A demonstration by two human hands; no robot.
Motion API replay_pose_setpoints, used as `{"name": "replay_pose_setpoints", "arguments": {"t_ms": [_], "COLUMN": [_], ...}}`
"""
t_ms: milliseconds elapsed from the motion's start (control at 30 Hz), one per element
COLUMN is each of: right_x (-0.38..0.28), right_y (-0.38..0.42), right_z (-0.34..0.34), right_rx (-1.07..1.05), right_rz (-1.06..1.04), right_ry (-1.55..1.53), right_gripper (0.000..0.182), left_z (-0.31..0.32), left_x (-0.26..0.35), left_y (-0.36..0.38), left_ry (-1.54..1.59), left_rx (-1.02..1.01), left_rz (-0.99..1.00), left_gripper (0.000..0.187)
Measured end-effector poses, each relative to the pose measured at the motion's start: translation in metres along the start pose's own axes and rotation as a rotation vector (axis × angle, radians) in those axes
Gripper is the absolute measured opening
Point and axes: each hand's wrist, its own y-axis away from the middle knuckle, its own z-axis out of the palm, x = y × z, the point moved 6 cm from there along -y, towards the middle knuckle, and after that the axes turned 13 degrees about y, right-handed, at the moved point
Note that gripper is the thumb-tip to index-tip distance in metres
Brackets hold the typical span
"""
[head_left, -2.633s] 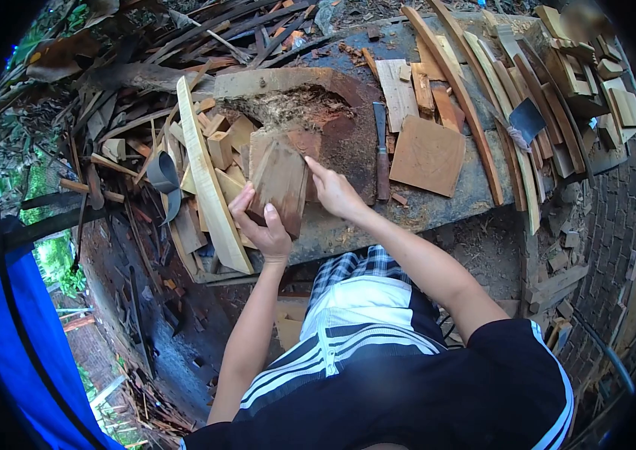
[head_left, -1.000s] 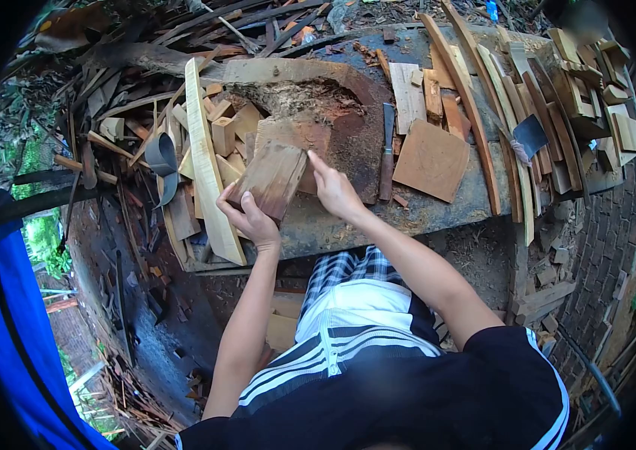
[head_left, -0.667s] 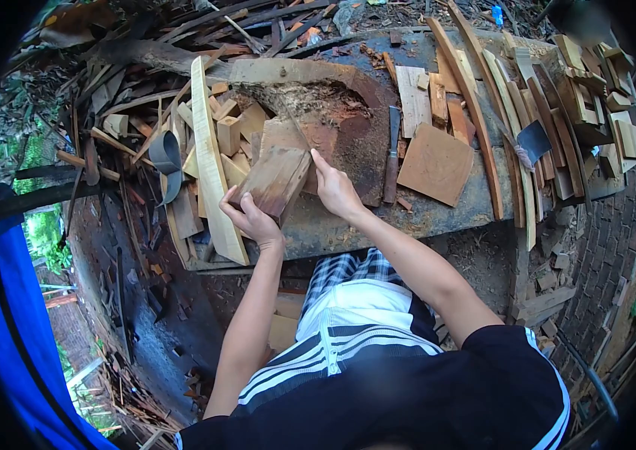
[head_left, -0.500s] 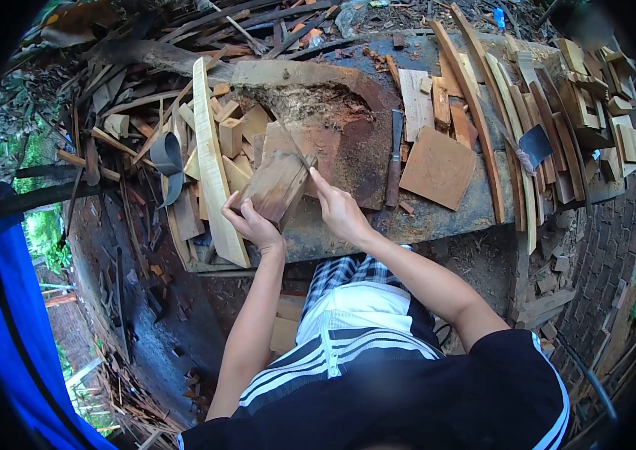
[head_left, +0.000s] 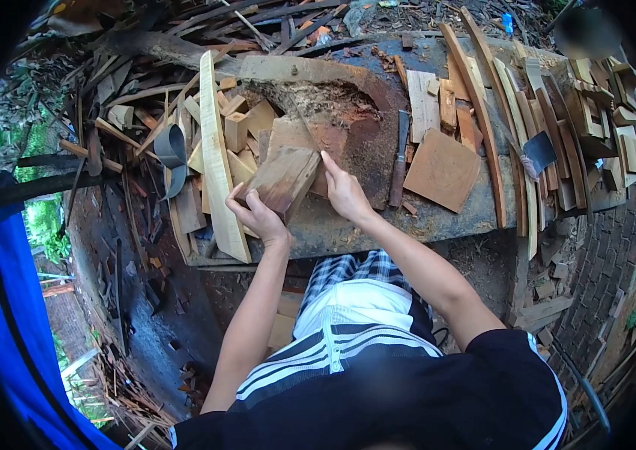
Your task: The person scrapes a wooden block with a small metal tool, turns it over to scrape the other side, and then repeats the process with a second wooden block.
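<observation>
A workbench [head_left: 348,238] runs across in front of me. My left hand [head_left: 261,217] holds a block [head_left: 284,180] over the near left part of a slab [head_left: 295,70]; my right hand [head_left: 348,196] is at the block's right edge. Left of the slab lie offcuts [head_left: 235,131], then a plank [head_left: 218,161]. To its right: a knife [head_left: 399,157], a panel [head_left: 444,171], then strips [head_left: 483,127]. Sticks [head_left: 175,37] lie behind the bench.
</observation>
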Motion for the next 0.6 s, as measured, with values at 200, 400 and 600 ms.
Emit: {"name": "replay_pose_setpoints", "arguments": {"t_ms": [200, 400, 600], "right_x": [-0.011, 0.017, 0.016], "right_y": [0.017, -0.008, 0.014], "right_z": [-0.001, 0.004, -0.019], "right_rx": [-0.070, 0.015, 0.003], "right_rz": [0.014, -0.075, -0.052], "right_ry": [-0.026, 0.047, -0.006], "right_gripper": [0.047, 0.046, 0.046], "left_z": [-0.007, -0.033, -0.093], "left_x": [-0.003, -0.026, -0.104], "left_y": [0.005, 0.002, 0.014], "left_ry": [0.017, 0.008, -0.100], "left_rx": [0.007, -0.085, -0.177], "left_rz": [-0.052, -0.091, -0.415], "left_gripper": [0.026, 0.034, 0.060]}}
